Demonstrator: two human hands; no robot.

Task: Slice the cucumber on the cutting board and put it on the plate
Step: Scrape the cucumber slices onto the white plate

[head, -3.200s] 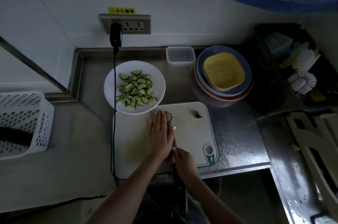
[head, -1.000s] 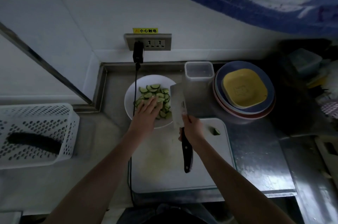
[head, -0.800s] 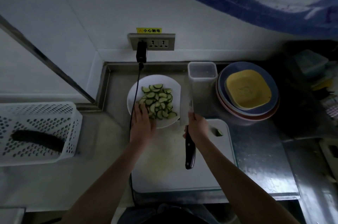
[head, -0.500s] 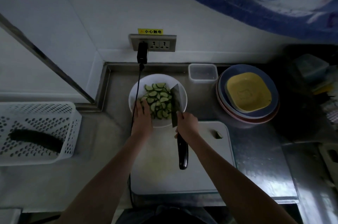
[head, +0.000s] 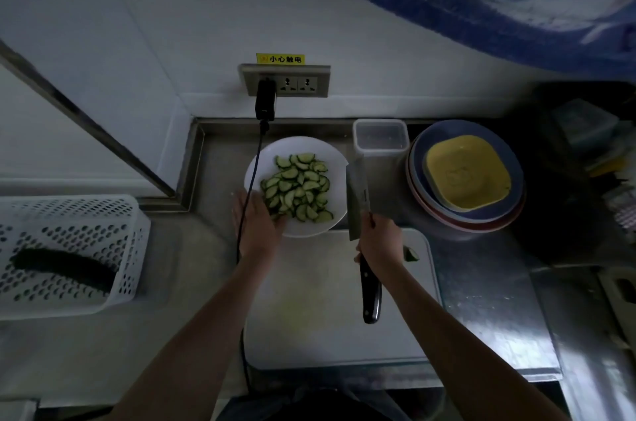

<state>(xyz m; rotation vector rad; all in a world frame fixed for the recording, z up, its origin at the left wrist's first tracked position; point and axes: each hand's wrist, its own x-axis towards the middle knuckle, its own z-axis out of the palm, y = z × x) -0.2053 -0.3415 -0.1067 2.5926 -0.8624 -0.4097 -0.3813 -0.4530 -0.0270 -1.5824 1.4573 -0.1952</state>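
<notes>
A white plate (head: 335, 162) holds a heap of green cucumber slices (head: 298, 187), just behind the white cutting board (head: 320, 300). My left hand (head: 256, 222) lies with straight fingers on the plate's near-left rim, touching the slices. My right hand (head: 378, 241) grips a cleaver (head: 358, 195) near the blade, its dark handle (head: 371, 296) pointing back at me. The blade stands on edge beside the plate's right rim. A small cucumber end piece (head: 411, 253) lies on the board, right of my right hand.
A white perforated basket (head: 75, 214) at the left holds a whole dark cucumber (head: 63, 267). A black cable (head: 251, 179) runs from the wall socket over the plate's left edge. A clear tub (head: 380, 138) and stacked plates with a yellow dish (head: 466, 172) stand at the back right.
The cleaver has swung from over the slices to the plate's right rim. My left hand has slid a little down and left along the plate's edge.
</notes>
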